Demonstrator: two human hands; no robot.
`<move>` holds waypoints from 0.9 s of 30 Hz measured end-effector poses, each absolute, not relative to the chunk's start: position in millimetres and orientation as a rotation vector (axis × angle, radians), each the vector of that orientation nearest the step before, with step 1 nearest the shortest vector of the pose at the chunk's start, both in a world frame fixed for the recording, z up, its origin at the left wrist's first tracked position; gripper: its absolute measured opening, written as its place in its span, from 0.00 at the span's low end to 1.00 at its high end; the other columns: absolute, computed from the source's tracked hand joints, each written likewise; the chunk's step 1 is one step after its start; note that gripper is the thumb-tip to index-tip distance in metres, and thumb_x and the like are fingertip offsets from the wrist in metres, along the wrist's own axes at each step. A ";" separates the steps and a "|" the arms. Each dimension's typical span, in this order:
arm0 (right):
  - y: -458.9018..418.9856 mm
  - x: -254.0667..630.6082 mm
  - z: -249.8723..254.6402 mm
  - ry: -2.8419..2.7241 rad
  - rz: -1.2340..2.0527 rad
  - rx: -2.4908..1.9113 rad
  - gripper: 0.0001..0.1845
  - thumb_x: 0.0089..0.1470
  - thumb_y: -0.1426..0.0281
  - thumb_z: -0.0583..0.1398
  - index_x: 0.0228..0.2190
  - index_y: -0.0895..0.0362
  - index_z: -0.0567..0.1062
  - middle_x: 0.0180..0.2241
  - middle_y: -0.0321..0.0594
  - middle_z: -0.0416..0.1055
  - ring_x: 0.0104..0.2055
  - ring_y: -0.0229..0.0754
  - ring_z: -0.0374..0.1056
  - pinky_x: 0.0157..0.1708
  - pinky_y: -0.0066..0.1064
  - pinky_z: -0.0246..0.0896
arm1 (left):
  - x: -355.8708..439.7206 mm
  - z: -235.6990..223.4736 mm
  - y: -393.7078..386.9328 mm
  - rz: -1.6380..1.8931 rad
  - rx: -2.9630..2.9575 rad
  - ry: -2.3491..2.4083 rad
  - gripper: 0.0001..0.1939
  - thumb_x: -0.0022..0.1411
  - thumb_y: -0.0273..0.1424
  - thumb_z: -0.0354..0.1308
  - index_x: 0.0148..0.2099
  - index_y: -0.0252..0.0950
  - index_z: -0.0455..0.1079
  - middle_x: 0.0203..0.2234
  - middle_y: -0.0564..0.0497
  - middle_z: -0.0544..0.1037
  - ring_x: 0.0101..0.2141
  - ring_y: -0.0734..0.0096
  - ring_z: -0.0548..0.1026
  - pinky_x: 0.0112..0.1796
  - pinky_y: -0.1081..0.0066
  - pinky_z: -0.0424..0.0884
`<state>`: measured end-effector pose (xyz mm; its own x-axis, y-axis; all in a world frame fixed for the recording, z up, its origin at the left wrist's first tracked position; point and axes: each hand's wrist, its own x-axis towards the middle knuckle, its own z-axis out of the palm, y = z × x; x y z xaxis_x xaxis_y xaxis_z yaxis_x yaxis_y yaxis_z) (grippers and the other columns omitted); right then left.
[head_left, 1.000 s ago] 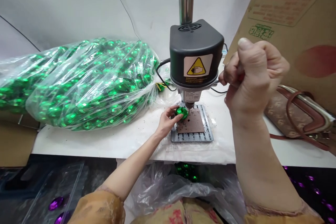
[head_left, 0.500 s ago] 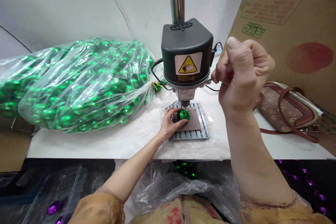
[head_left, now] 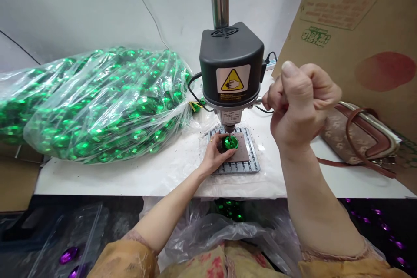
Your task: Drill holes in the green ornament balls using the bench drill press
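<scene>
A small bench drill point(head_left: 231, 69) with a black motor cover stands on the white table point(head_left: 130, 173). My left hand point(head_left: 217, 154) pinches a shiny green faceted bead point(head_left: 230, 142) on the brown pad of the drill's grey base plate point(head_left: 249, 166). The drill bit touches the bead's top. My right hand point(head_left: 301, 102) is a closed fist around the drill's feed lever, which is almost wholly hidden in it, to the right of the motor cover.
A large clear plastic bag point(head_left: 94, 104) full of green beads lies on the table at the left. A patterned handbag point(head_left: 355, 132) and a big cardboard sheet point(head_left: 355, 34) sit at the right. Below the table edge, an open bag point(head_left: 228, 226) holds green beads; purple beads point(head_left: 68, 255) lie lower left.
My right fist has come down a little with the lever, and the bit has dropped onto the bead. My left hand has shifted the bead slightly under the bit.
</scene>
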<state>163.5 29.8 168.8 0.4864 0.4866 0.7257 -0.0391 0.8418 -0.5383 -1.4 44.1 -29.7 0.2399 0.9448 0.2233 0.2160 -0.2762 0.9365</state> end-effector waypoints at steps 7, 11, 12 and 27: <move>22.8 161.3 150.2 -1.082 0.266 -0.409 0.24 0.58 0.72 0.59 0.18 0.56 0.52 0.13 0.26 0.47 0.14 0.27 0.46 0.17 0.29 0.48 | -1.4 -29.8 45.2 1.076 1.693 1.092 0.29 0.52 0.42 0.74 0.54 0.41 0.72 0.51 0.44 0.75 0.56 0.52 0.72 0.59 0.54 0.66; 22.0 162.1 146.8 -1.110 0.260 -0.353 0.23 0.58 0.74 0.57 0.18 0.57 0.51 0.13 0.26 0.46 0.15 0.26 0.46 0.16 0.27 0.45 | -1.2 -29.6 44.7 1.079 1.702 1.082 0.29 0.53 0.42 0.73 0.54 0.41 0.71 0.51 0.44 0.75 0.56 0.52 0.73 0.59 0.54 0.66; 22.3 162.5 145.7 -1.115 0.259 -0.338 0.23 0.58 0.74 0.57 0.18 0.57 0.51 0.13 0.27 0.46 0.15 0.26 0.46 0.16 0.28 0.44 | -1.3 -29.4 44.4 1.080 1.701 1.081 0.28 0.53 0.42 0.73 0.54 0.40 0.71 0.51 0.44 0.75 0.56 0.52 0.73 0.58 0.55 0.66; 25.0 165.8 122.1 -1.128 0.147 -0.337 0.27 0.54 0.72 0.60 0.16 0.58 0.48 0.13 0.28 0.44 0.15 0.27 0.44 0.17 0.29 0.41 | -1.0 -28.9 42.7 1.088 1.670 1.088 0.30 0.53 0.43 0.73 0.55 0.41 0.70 0.52 0.44 0.74 0.57 0.53 0.72 0.59 0.56 0.65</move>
<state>165.8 25.0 122.1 0.4250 0.2837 0.8596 0.0539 0.9400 -0.3369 -1.0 42.7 -28.9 0.2451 0.9458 0.2131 0.2133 -0.2670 0.9398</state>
